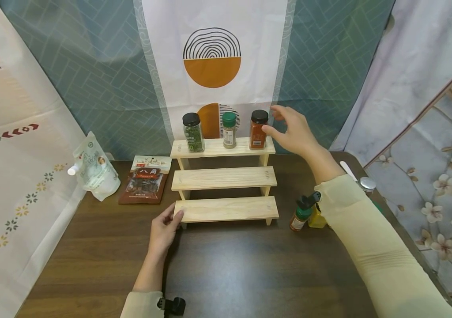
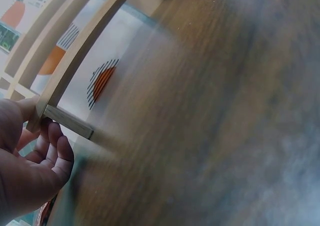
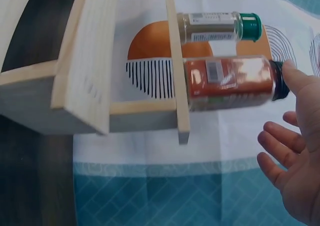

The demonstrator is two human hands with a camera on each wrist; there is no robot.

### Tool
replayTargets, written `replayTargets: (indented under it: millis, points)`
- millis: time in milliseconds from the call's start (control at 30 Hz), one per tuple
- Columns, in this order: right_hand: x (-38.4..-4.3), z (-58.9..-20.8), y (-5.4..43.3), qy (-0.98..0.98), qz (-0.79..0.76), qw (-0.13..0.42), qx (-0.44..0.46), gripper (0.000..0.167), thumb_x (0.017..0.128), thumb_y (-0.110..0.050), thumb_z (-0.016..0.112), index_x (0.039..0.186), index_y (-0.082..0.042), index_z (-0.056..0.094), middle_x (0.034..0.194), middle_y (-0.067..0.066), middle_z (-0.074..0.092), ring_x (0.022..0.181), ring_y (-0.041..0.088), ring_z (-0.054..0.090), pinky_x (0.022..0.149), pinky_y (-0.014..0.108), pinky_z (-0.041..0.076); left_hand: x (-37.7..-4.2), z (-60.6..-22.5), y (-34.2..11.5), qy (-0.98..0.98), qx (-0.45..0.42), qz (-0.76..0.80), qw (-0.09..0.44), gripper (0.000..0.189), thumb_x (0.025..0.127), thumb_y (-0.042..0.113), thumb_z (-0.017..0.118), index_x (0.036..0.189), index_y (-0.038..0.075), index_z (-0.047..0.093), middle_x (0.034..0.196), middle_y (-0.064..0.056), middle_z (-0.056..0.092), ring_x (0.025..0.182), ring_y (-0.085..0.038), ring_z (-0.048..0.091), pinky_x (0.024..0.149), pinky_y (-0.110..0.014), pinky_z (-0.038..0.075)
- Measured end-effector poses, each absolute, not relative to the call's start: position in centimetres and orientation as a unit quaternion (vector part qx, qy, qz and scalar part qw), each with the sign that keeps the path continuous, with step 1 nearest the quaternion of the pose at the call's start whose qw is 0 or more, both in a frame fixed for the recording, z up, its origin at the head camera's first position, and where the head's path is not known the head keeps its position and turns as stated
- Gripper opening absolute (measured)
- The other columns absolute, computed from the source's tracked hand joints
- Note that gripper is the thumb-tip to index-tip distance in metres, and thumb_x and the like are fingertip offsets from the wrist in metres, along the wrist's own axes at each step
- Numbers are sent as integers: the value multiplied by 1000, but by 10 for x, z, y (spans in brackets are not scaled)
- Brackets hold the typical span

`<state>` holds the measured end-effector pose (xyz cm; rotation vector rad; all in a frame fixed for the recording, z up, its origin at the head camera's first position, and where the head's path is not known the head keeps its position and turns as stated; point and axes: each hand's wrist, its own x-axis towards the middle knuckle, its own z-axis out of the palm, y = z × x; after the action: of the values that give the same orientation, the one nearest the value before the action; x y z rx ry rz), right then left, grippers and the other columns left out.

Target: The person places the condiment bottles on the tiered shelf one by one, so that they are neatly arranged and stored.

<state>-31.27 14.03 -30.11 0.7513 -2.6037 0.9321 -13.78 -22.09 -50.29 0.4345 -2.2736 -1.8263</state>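
A three-tier wooden shelf (image 1: 224, 209) stands on the brown table. My left hand (image 1: 164, 230) grips the left end of its lowest tier, thumb on top and fingers underneath. On the top tier stand a jar of green dried herbs (image 1: 194, 134) with a black lid, a small green-capped spice jar (image 1: 229, 130) and a jar of red spice powder (image 1: 258, 131) with a black lid. Beside the red jar, at the tier's right end, is my right hand (image 1: 294, 130), its fingers spread and apart from the jar. In the right wrist view its thumb (image 3: 298, 78) overlaps the black lid.
Left of the shelf lie a brown star anise packet (image 1: 145, 181) and a white spouted pouch (image 1: 96, 170). Under the right forearm are a green-capped bottle (image 1: 299, 219), a yellow container (image 1: 317, 218) and a silver-lidded jar (image 1: 367, 183). Fabric hangs behind the shelf.
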Motion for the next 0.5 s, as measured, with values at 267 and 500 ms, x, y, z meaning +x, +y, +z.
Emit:
replayTargets:
  millis: [267, 500]
  points:
    - [-305, -320, 169, -892, 335, 158, 257, 62, 96, -28, 72, 147, 0, 48, 127, 22, 60, 119, 38, 56, 101, 55, 45, -136, -502, -220, -769, 147, -615, 92, 51, 98, 24, 70, 142, 2, 57, 88, -10, 61, 73, -10, 58, 65, -21, 51]
    - [-293, -333, 193, -905, 317, 156, 239, 58, 98, -29, 70, 145, 1, 50, 126, 23, 60, 119, 41, 56, 101, 57, 45, -137, -502, -220, -768, 146, -616, 95, 51, 98, 25, 70, 142, 2, 58, 88, -11, 62, 73, -10, 57, 66, -18, 50]
